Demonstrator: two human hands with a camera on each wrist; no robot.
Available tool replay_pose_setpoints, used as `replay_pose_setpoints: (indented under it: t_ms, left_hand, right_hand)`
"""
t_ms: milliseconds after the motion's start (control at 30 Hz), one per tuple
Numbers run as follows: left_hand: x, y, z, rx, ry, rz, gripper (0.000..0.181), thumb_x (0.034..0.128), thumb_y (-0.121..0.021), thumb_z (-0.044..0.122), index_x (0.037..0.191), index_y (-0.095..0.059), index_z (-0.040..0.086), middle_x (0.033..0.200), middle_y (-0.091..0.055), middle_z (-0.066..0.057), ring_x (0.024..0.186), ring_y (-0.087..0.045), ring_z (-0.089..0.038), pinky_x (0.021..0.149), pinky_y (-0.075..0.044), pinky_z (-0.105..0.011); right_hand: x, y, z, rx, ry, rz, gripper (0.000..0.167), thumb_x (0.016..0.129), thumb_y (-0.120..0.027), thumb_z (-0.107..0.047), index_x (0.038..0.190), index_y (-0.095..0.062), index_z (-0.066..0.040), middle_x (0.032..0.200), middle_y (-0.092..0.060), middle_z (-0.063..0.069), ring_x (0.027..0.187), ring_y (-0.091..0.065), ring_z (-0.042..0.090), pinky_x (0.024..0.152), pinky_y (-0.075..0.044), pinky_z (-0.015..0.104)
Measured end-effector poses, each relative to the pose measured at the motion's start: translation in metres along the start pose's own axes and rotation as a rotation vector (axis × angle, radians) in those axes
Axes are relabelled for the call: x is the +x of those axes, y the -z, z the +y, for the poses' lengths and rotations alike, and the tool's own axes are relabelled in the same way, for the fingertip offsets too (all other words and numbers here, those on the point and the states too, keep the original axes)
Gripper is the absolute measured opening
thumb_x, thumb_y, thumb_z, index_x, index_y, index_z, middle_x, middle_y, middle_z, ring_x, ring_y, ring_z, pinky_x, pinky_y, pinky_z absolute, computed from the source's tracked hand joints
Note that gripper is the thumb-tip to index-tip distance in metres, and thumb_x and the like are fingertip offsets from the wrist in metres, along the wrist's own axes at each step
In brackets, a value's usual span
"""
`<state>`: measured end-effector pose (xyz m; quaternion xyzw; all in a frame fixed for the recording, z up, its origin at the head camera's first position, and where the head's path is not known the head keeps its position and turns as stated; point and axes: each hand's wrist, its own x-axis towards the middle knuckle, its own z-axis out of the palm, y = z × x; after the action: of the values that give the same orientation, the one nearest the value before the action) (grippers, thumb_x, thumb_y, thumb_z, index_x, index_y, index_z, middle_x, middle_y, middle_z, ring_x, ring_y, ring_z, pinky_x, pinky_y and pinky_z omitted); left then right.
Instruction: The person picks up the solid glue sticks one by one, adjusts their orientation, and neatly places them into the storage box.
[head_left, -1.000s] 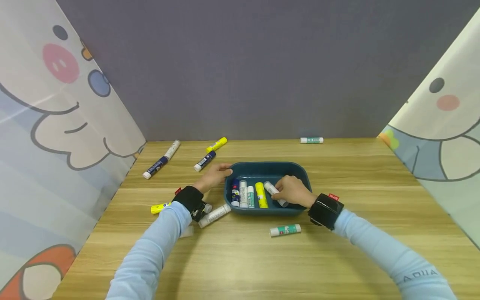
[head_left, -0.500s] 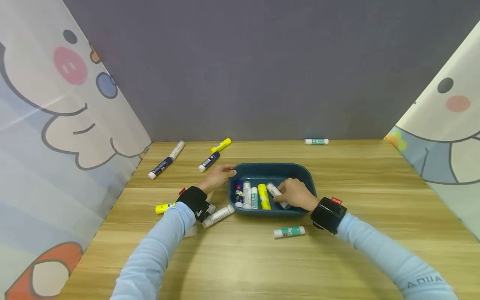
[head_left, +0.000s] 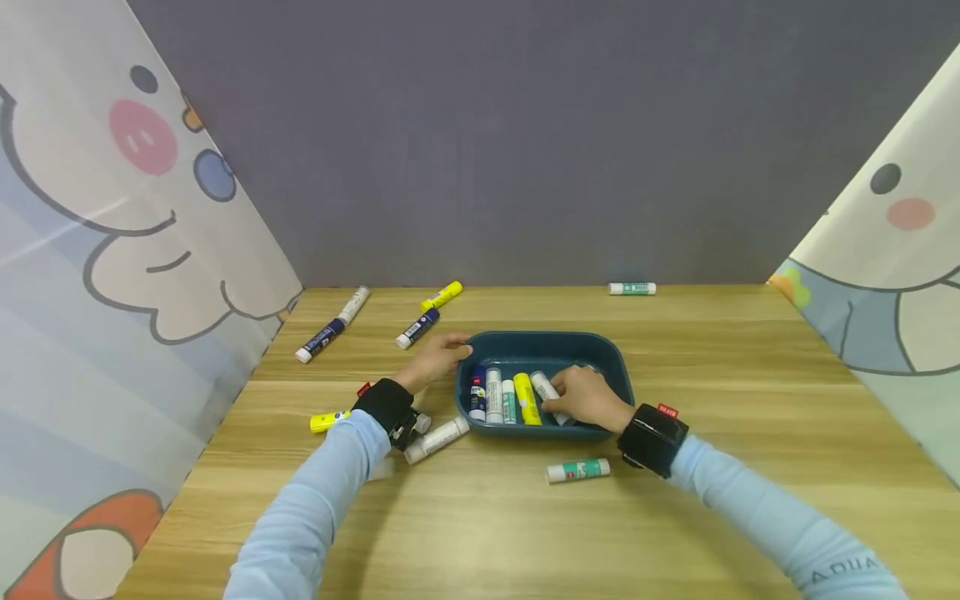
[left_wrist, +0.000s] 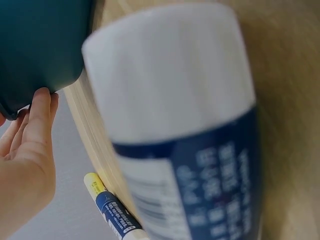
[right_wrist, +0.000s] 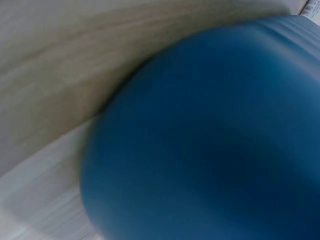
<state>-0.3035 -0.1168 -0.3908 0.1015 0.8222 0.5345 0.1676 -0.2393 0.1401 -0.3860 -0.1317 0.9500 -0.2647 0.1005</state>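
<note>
In the head view my left hand point(head_left: 435, 360) grips the left rim of a dark teal plastic tray point(head_left: 542, 430). The left wrist view shows its fingers point(left_wrist: 40, 117) against the tray's outer wall. My right hand point(head_left: 588, 396) reaches inside and holds a white glue stick point(head_left: 546, 387), which lies slanted; its lower part is partly behind the fingers. To its left lie a yellow glue stick point(head_left: 527, 400), a green-and-white one point(head_left: 509, 403), a white one point(head_left: 493, 396) and a navy one point(head_left: 477, 393), side by side. The right wrist view holds mostly the tray's blurred outer wall point(right_wrist: 200, 135).
A green-and-white glue stick point(head_left: 577, 471) lies before the tray, another point(head_left: 632, 288) by the back wall point(head_left: 480, 142). Several more lie left, including a yellow one point(head_left: 441, 297), a navy one point(head_left: 417, 328) and a white one point(head_left: 437, 440) touching the tray's corner. Printed panels flank the table.
My right hand has shifted the white glue stick slightly left, closer to the yellow one, and it slants less. My left hand stays on the rim. The head view has moved a little.
</note>
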Motion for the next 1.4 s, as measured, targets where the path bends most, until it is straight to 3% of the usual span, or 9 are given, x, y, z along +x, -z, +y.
replay_pose_setpoints:
  t_ms: [200, 267, 933, 1133, 1400]
  left_hand:
    - [-0.001, -0.002, -0.003, 0.008, 0.009, 0.010, 0.041, 0.0959, -0.047, 0.017, 0.134, -0.044, 0.002, 0.132, -0.049, -0.020, 0.120, -0.048, -0.031, 0.096, -0.045, -0.042]
    - [-0.001, -0.002, -0.002, 0.012, 0.015, 0.014, 0.041, 0.0959, -0.047, 0.017, 0.134, -0.044, 0.002, 0.132, -0.049, -0.020, 0.120, -0.049, -0.030, 0.095, -0.045, -0.041]
    - [0.003, 0.001, 0.000, 0.004, 0.023, -0.008, 0.042, 0.0959, -0.046, 0.017, 0.135, -0.042, 0.002, 0.134, -0.047, -0.020, 0.122, -0.047, -0.031, 0.097, -0.044, -0.042]
    - [0.004, 0.003, 0.005, 0.010, 0.007, -0.004, 0.043, 0.0963, -0.046, 0.017, 0.136, -0.041, 0.001, 0.134, -0.047, -0.021, 0.122, -0.046, -0.031, 0.097, -0.044, -0.042]
    - [0.001, 0.003, 0.000, 0.003, 0.014, -0.019, 0.043, 0.0961, -0.046, 0.016, 0.136, -0.041, 0.000, 0.134, -0.045, -0.021, 0.122, -0.046, -0.032, 0.097, -0.044, -0.041]
  right_hand:
    - [0.003, -0.003, 0.001, -0.019, 0.003, -0.008, 0.045, 0.077, -0.073, -0.027, 0.108, -0.065, 0.004, 0.097, -0.069, 0.014, 0.088, -0.065, 0.026, 0.077, -0.052, 0.040]
    - [0.003, -0.003, 0.001, -0.015, 0.009, -0.021, 0.048, 0.077, -0.073, -0.028, 0.111, -0.063, 0.006, 0.100, -0.068, 0.016, 0.093, -0.064, 0.029, 0.080, -0.052, 0.041]
    - [0.001, 0.005, 0.006, 0.055, 0.024, -0.081, 0.045, 0.082, -0.068, -0.025, 0.115, -0.061, 0.004, 0.103, -0.067, 0.016, 0.094, -0.063, 0.028, 0.077, -0.053, 0.037]
    - [-0.001, 0.011, 0.006, 0.045, 0.044, -0.089, 0.046, 0.083, -0.067, -0.026, 0.117, -0.059, 0.003, 0.104, -0.067, 0.016, 0.096, -0.063, 0.028, 0.079, -0.053, 0.038]
    - [-0.013, 0.016, 0.008, 0.021, 0.060, -0.076, 0.047, 0.084, -0.065, -0.026, 0.120, -0.057, 0.002, 0.112, -0.063, 0.016, 0.098, -0.061, 0.027, 0.080, -0.052, 0.038]
